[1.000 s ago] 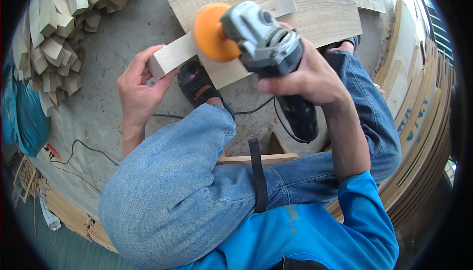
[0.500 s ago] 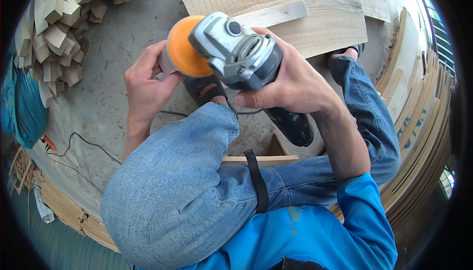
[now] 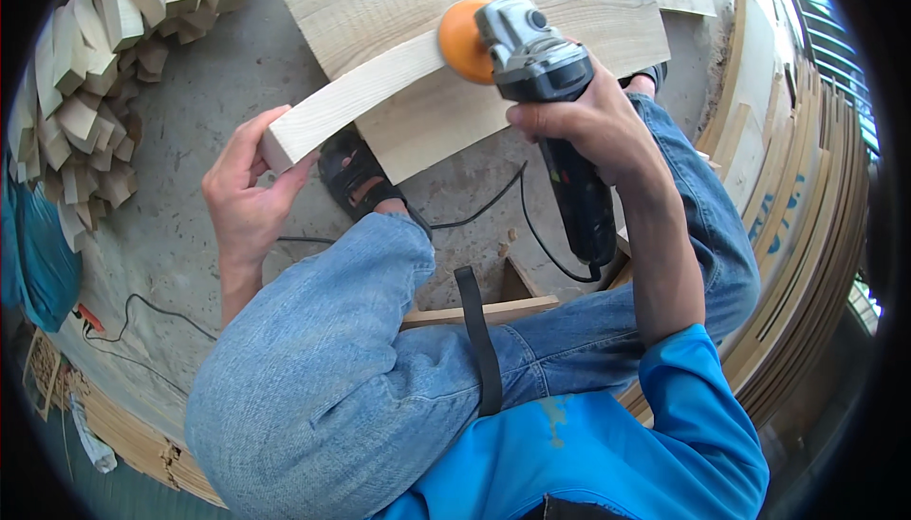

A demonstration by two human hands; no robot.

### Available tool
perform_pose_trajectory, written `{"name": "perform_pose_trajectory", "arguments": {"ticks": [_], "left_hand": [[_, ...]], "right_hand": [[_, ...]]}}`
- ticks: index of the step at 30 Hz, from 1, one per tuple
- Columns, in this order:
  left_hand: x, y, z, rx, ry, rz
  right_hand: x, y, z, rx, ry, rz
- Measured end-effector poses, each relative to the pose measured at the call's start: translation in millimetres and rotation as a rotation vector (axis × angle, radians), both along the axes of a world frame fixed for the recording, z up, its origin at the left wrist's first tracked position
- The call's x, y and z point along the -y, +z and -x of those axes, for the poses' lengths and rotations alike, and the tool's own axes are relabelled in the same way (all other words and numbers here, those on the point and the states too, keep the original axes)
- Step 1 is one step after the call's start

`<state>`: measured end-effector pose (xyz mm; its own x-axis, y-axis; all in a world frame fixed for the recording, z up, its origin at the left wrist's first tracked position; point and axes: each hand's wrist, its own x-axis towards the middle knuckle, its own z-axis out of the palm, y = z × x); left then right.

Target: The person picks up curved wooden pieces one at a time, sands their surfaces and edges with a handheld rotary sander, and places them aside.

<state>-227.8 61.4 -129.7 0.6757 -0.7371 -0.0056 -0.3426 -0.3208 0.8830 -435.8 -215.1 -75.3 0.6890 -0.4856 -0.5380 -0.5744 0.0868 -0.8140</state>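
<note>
My left hand (image 3: 251, 183) grips the near end of a curved, pale wooden piece (image 3: 356, 93), thumb below and fingers along its far side. The piece slants up to the right over a wide board (image 3: 418, 131). My right hand (image 3: 598, 117) is wrapped round the body of a grey and black angle grinder (image 3: 546, 65). Its orange round pad (image 3: 465, 41) sits over the far end of the wooden piece and hides that end. Whether the pad presses on the wood I cannot tell. From the grinder's handle end a black cord (image 3: 531, 226) loops down to the floor.
Several cut wooden pieces (image 3: 95, 93) are piled at the far left, beside a blue plastic bag (image 3: 43, 245). Long stacked boards (image 3: 788, 235) line the right side. My sandalled foot (image 3: 356, 178) is close under the wood. A black strap (image 3: 482, 340) lies over my leg.
The grinder has moved right and away from my left hand, its pad now at the wood's far end. My left hand has shifted slightly left and nearer, and the curved piece now shows at length.
</note>
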Motion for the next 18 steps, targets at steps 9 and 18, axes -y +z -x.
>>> {"name": "perform_pose_trajectory", "arguments": {"ticks": [9,18], "left_hand": [[2.1,7.0,1.4,-0.062,0.015,-0.028],[2.6,3.5,1.2,-0.077,0.046,-0.020]], "right_hand": [[38.1,-4.7,24.6,-0.110,-0.210,0.256],[-7.1,1.1,-3.7,0.164,0.136,-0.062]]}}
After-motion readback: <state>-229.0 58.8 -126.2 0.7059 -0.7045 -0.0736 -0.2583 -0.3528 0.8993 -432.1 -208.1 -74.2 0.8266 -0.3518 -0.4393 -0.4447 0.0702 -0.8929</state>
